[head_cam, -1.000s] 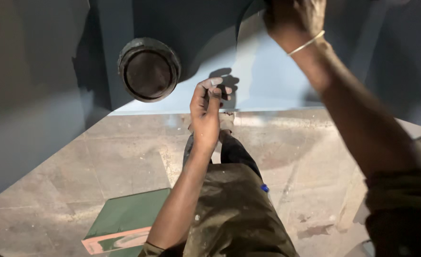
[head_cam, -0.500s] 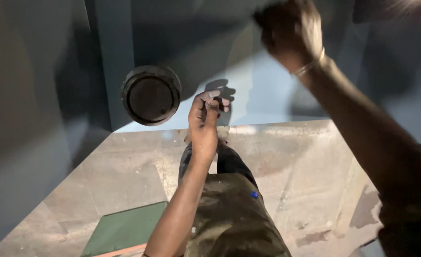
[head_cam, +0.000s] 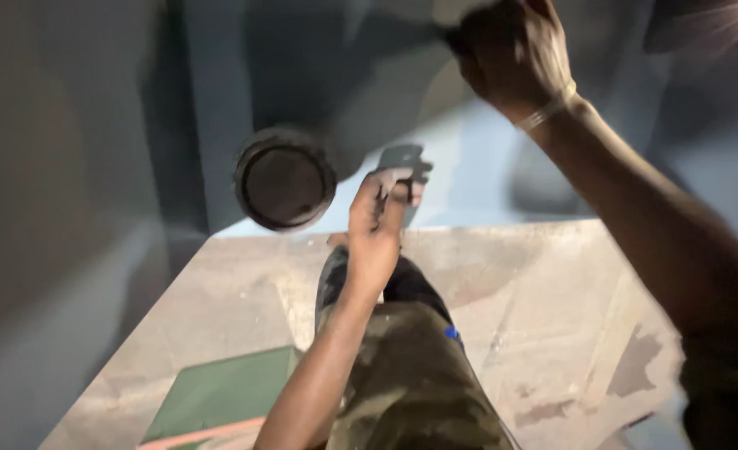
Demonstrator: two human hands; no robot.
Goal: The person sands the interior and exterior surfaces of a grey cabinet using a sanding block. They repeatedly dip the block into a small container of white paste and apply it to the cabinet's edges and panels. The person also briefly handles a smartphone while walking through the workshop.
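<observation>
Left hand (head_cam: 377, 225) is raised in front of the body, fingers curled together around a small dark object (head_cam: 402, 158), flat and roughly rectangular, which sticks up above the fingertips. What the object is cannot be told; the view is blurred.

Right hand (head_cam: 515, 54) is up at the top of the view, fingers bent and closed on something pale at the upper edge; whether it truly grips it cannot be told. Thin bracelet (head_cam: 548, 108) sits on the right wrist. Right forearm runs down to the lower right corner.

Round dark container (head_cam: 284, 179), open mouth toward the camera, sits on the blue-grey wall (head_cam: 94, 167) just left of the left hand, not touching it.

Below: camouflage trousers (head_cam: 411, 383) and a dark shoe (head_cam: 331, 283) on a stained concrete floor (head_cam: 552, 308). Green flat board (head_cam: 219, 392) lies on the floor at lower left, with a pale red strip along its near edge.
</observation>
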